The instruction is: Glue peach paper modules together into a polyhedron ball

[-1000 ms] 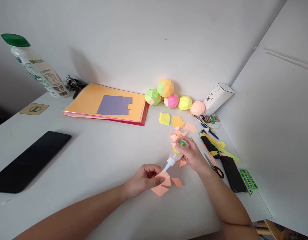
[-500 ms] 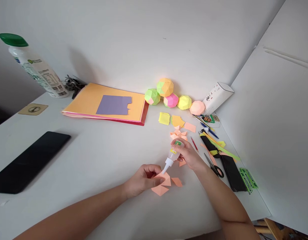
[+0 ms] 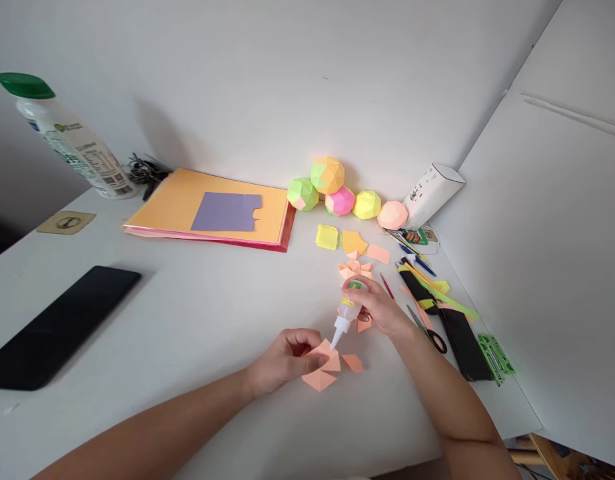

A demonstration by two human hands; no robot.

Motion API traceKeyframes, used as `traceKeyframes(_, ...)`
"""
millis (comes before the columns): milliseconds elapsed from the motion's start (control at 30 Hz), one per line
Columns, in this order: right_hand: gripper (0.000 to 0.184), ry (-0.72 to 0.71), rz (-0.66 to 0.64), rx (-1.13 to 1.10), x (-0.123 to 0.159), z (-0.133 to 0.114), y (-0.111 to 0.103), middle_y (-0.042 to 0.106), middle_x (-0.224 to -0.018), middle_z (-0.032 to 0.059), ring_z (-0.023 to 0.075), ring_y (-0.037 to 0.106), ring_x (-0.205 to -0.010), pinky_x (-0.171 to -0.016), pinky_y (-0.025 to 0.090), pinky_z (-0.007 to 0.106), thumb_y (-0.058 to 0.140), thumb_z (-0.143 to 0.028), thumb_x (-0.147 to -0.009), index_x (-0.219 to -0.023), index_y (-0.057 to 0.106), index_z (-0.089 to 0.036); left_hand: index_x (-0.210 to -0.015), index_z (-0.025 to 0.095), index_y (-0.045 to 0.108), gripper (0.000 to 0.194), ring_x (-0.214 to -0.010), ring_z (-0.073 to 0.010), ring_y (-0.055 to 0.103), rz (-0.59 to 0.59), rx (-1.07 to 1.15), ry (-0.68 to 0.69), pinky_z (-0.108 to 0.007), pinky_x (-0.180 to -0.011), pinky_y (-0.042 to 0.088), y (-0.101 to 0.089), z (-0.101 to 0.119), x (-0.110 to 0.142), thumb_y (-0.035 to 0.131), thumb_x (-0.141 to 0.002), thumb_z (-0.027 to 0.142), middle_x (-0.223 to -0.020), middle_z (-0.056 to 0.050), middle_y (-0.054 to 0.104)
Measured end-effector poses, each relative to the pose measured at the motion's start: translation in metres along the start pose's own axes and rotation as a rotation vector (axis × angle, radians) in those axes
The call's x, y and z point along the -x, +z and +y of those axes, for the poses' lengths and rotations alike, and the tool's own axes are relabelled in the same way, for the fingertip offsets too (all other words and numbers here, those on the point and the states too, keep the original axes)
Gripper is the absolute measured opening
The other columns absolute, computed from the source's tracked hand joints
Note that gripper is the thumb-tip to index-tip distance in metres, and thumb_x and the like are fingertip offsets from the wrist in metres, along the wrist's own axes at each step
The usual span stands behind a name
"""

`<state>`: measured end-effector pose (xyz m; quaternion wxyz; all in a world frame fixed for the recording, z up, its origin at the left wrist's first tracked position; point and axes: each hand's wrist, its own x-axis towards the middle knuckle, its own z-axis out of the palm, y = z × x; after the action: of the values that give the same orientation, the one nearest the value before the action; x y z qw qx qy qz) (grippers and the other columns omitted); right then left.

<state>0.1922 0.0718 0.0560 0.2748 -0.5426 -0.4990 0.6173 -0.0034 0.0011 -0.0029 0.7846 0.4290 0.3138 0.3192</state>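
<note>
Head view: pinches peach paper point(image 3: 333, 361) between thumb and fingers of the left hand point(image 3: 282, 365), almost closed, and curls the right hand point(image 3: 380, 310) partway round a bottle point(image 3: 350, 311), nozzle point(image 3: 338, 333) aimed down at the paper just beyond the left pinch. Seems mid-gluing; calls for a steady pinch and a light, even squeeze. Compared with the earlier frame, points the nozzle slightly farther right, with the left pinch unchanged.

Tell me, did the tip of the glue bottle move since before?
Yes, a little to the right. The white tip is closer now to the loose peach paper piece, which stayed put on the table.
</note>
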Motion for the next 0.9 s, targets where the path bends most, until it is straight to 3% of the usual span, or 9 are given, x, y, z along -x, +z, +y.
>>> traceKeyframes(300, 0.02, -0.029, 0.025, -0.009, 0.006, -0.014, -0.009, 0.044, -0.055, -0.0063, 0.006, 0.033, -0.043, -0.037, 0.018, 0.02, 0.065, -0.035, -0.07, -0.073, 0.053, -0.02, -0.064, 0.015, 0.058, 0.025, -0.061, -0.0127, 0.05, -0.011, 0.052, 0.017, -0.026, -0.057, 0.04, 0.002, 0.002, 0.0, 0.07, -0.072, 0.036, -0.065, -0.001, 0.055)
traceKeyframes(533, 0.025, -0.178, 0.008, -0.271, 0.012, -0.022, -0.024, 0.036, -0.052, -0.0076, 0.0074, 0.024, -0.042, -0.04, 0.022, 0.021, 0.061, -0.045, -0.073, -0.081, 0.052, -0.023, -0.062, 0.015, 0.056, 0.025, -0.061, -0.0122, 0.051, -0.02, 0.053, 0.037, -0.026, -0.059, 0.041, 0.001, 0.0, -0.001, 0.07, -0.072, 0.033, -0.065, 0.0, 0.054)
traceKeyframes(667, 0.037, -0.409, 0.098, -0.328, 0.019, -0.025, -0.038, 0.045, -0.063, -0.003, 0.0126, 0.039, -0.052, -0.046, 0.033, 0.026, 0.061, -0.057, -0.066, -0.082, 0.05, -0.026, -0.063, 0.015, 0.057, 0.023, -0.06, -0.0123, 0.052, -0.056, 0.076, 0.047, -0.026, -0.058, 0.04, 0.001, 0.0, -0.003, 0.069, -0.074, 0.031, -0.065, -0.001, 0.057)
traceKeyframes(767, 0.036, -0.548, 0.161, -0.281, 0.024, -0.018, -0.052, 0.054, -0.076, 0.0013, 0.0176, 0.051, -0.072, -0.062, 0.044, 0.033, 0.066, -0.055, -0.064, -0.08, 0.054, -0.025, -0.064, 0.014, 0.058, 0.024, -0.059, -0.013, 0.054, -0.081, 0.081, 0.037, -0.026, -0.055, 0.04, 0.001, 0.001, -0.003, 0.069, -0.073, 0.034, -0.065, -0.002, 0.06)
traceKeyframes(900, 0.038, -0.514, 0.348, -0.171, 0.015, 0.015, -0.071, 0.064, -0.094, 0.0024, 0.0186, 0.058, -0.087, -0.079, 0.046, 0.036, 0.072, -0.035, -0.065, -0.099, 0.056, -0.028, -0.064, 0.014, 0.058, 0.026, -0.058, -0.014, 0.055, -0.087, 0.082, 0.033, -0.027, -0.055, 0.041, 0.001, 0.002, -0.003, 0.069, -0.073, 0.035, -0.065, -0.003, 0.062)
